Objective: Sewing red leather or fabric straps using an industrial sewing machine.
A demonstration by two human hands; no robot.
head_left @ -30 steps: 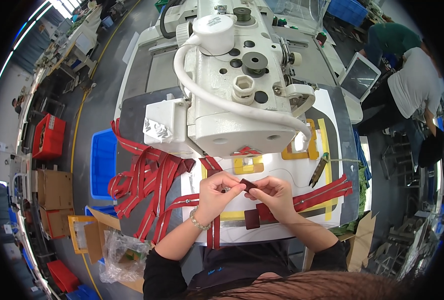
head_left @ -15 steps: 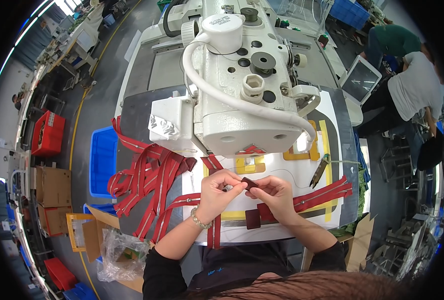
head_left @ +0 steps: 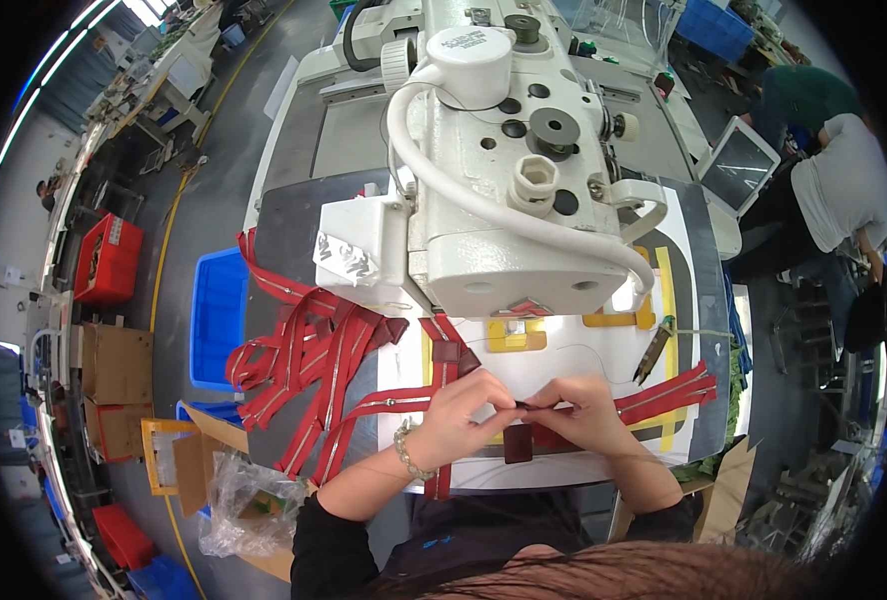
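My left hand [head_left: 469, 415] and my right hand [head_left: 584, 410] meet over the white work sheet, both closed in a pinch on a small dark maroon piece [head_left: 522, 405], seen nearly edge-on and partly hidden by my fingers. Just below them lies a maroon square [head_left: 519, 446]. A red zipper tape [head_left: 669, 398] runs rightward from beside my right hand. More red zipper tapes [head_left: 329, 365] are heaped at the left, some reaching under my left hand. Behind my hands sit a yellow plate [head_left: 524, 340] and the white sewing machine head [head_left: 514, 260]. A cutting tool on a cord [head_left: 654, 355] lies at the right.
A blue bin [head_left: 218, 320] stands left of the table, with cardboard boxes [head_left: 112, 365] and red crates [head_left: 109, 258] beyond. An open carton with plastic film [head_left: 244, 500] is at lower left. A screen [head_left: 744, 165] and two bent-over people [head_left: 839, 190] are at the right.
My hands have moved slightly right and downward in the view, and the small maroon piece is turned more edge-on. The machine and table also appear shifted rightward as the view moved.
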